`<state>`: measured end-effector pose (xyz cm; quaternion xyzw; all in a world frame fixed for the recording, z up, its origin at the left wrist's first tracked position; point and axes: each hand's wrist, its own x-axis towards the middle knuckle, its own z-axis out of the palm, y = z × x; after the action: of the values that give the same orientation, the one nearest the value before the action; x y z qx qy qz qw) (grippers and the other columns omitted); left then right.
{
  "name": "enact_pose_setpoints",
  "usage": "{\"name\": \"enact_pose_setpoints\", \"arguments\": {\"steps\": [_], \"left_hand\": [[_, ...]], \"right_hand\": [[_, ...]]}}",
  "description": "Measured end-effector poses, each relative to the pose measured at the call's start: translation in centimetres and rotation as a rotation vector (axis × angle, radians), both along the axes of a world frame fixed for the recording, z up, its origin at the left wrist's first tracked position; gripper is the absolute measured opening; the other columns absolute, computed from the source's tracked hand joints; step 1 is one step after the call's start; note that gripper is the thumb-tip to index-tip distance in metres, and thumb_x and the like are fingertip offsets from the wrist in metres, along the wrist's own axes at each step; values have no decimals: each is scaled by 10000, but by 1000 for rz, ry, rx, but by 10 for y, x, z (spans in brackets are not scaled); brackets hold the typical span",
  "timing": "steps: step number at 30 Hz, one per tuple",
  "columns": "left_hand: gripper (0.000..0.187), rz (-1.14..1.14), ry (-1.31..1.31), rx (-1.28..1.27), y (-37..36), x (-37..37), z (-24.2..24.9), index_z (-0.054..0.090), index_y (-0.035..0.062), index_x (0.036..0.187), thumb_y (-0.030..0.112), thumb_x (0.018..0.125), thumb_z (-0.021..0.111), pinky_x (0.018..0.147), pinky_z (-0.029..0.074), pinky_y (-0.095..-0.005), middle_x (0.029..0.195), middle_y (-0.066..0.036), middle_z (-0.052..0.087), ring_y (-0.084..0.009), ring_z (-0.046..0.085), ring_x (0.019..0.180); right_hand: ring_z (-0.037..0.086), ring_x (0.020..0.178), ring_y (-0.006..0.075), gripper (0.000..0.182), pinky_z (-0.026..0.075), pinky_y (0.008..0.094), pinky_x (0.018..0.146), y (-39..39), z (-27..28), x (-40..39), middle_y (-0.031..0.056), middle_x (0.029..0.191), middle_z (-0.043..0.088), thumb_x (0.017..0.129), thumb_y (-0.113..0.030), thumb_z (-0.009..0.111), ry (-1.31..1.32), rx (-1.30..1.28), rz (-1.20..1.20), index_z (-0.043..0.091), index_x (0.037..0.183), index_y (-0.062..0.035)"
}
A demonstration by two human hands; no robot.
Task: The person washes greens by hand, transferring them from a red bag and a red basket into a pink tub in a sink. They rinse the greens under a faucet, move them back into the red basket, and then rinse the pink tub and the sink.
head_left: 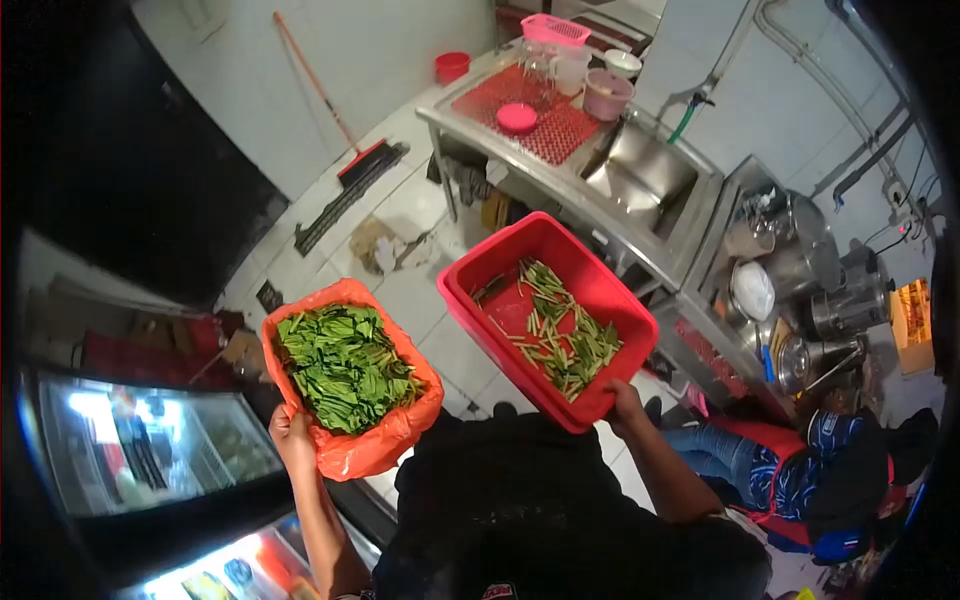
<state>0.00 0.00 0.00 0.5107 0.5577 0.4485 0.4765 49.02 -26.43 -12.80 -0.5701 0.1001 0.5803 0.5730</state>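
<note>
My left hand point(292, 438) is closed on the near left edge of a container lined with an orange plastic bag point(358, 458). Cut green leaves point(345, 368) fill it. On the other side, my right hand point(624, 408) grips the near right corner of a red basin point(500, 255), which is tilted. Cut green stems with some leaf pieces point(570, 345) lie loosely inside the basin. Both containers are held up over the floor in front of my body, with a gap between them.
Ahead stands a metal counter with a sink point(640, 170) and a pink bowl point(517, 118). A broom point(362, 160) leans on the wall. Lit display fridges point(160, 440) are at left. A person in blue jeans point(715, 455) is at right, near metal pots point(800, 245).
</note>
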Motion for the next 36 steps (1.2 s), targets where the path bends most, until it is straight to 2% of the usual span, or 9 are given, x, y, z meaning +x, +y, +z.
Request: {"name": "enact_pose_setpoints", "arguments": {"steps": [4, 9, 19, 23, 25, 28, 30, 33, 36], "left_hand": [[135, -87, 47, -46, -57, -44, -26, 601, 13, 864, -2, 857, 466, 576, 387, -217, 699, 19, 563, -56, 500, 616], [154, -295, 60, 95, -43, -63, 3, 608, 13, 869, -19, 832, 463, 615, 404, -224, 753, 6, 584, -68, 515, 666], [136, -361, -73, 108, -105, -42, 80, 567, 18, 899, 8, 794, 480, 619, 481, -253, 769, -24, 587, -87, 542, 643], [195, -389, -156, 271, -117, -23, 80, 575, 10, 948, 20, 769, 498, 630, 501, -263, 806, -37, 603, -106, 569, 653], [377, -465, -218, 268, -115, -26, 72, 579, -36, 1106, 9, 739, 506, 629, 483, -251, 898, -51, 644, -111, 584, 692], [257, -480, -272, 217, -106, -20, 32, 595, 4, 978, 27, 727, 545, 630, 459, -229, 828, -17, 617, -91, 557, 676], [276, -489, -326, 193, -100, -18, -1, 607, 4, 1013, 16, 745, 543, 649, 450, -218, 850, -10, 618, -79, 553, 703], [301, -506, -345, 102, -109, -15, -51, 610, -3, 1055, 8, 763, 536, 670, 452, -213, 881, -13, 627, -82, 567, 732], [321, -532, -405, 35, -108, 24, -76, 589, -14, 1109, -9, 793, 538, 699, 468, -216, 945, -28, 646, -77, 583, 768]], "right_hand": [[677, 972, 304, 428, 578, 438, 828, -101, 1, -64, 155, 1093, 651, 812, -126, 558, -232, 109, -189, 540, 1202, 49], [650, 889, 260, 307, 546, 396, 781, -80, -36, -135, 132, 1005, 648, 807, -62, 556, -372, 108, -433, 566, 1094, 47], [694, 852, 314, 379, 605, 482, 709, -105, -42, -185, 168, 1077, 646, 851, -101, 543, -337, 321, -533, 522, 1205, 34], [657, 1003, 359, 462, 564, 576, 757, -156, 10, -201, 182, 1213, 601, 968, -331, 551, -195, 305, -237, 451, 1319, -49], [701, 849, 306, 502, 596, 435, 689, -191, 31, -207, 191, 1094, 650, 966, -406, 575, -184, 284, -228, 512, 1251, 3], [702, 796, 229, 478, 574, 351, 643, -235, 99, -180, 141, 895, 688, 966, -439, 575, -469, -304, 742, 574, 1171, -7], [678, 735, 159, 422, 554, 324, 630, -245, 191, -167, 87, 761, 668, 959, -408, 606, -715, -383, 1012, 620, 1091, -8], [633, 696, 119, 323, 533, 294, 658, -209, 241, -165, 59, 689, 612, 925, -300, 679, -933, 17, 695, 632, 1071, -15], [658, 975, 265, 445, 521, 366, 838, -79, 257, -204, 164, 1019, 649, 867, -271, 727, -1539, 395, 675, 575, 1191, -8]]}}
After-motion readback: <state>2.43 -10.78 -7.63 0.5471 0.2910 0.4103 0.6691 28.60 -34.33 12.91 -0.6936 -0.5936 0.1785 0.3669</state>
